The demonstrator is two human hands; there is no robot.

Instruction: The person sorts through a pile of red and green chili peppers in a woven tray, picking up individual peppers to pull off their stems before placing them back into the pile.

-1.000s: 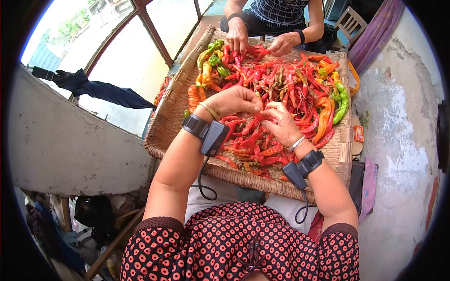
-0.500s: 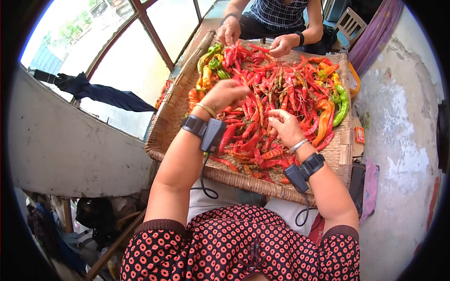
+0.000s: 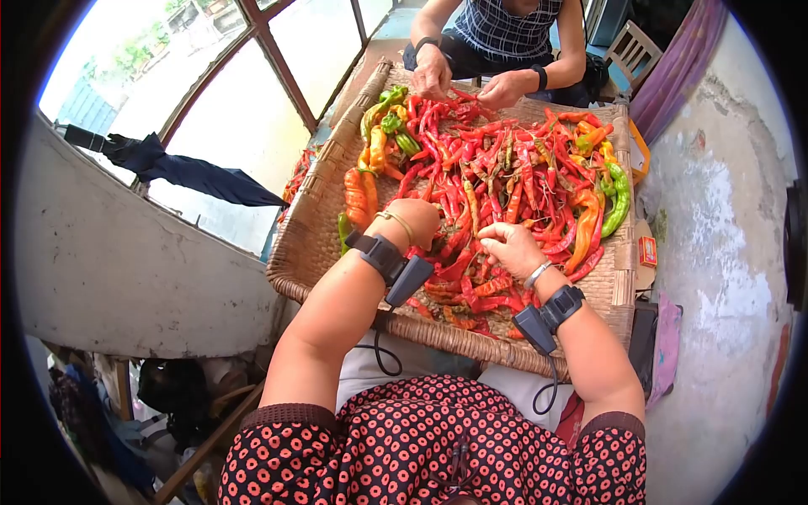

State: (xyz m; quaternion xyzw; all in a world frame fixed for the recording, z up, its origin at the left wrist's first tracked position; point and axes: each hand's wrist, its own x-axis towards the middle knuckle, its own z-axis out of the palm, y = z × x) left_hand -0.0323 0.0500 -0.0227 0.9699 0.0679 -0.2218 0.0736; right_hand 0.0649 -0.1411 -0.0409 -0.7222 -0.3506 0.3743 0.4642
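Note:
A heap of red chili peppers covers the woven tray. My left hand is bent down over the heap's near left side, its back to the camera and its fingers hidden. To its right, my right hand is low over the middle of the heap, with thumb and fingertips pinched together; what they hold, if anything, is too small to make out. Orange peppers and a green pepper lie left of my left hand. Another orange pepper and a long green pepper are at the right.
Across the tray a person's two hands work at the heap's far edge. A folded dark umbrella hangs by the window on the left. A rough wall stands close on the right, near a small red box.
My left hand has come down and turned over, from above the heap to its near left part. My right hand stays pinched, slightly lower. The other person's hands have shifted slightly.

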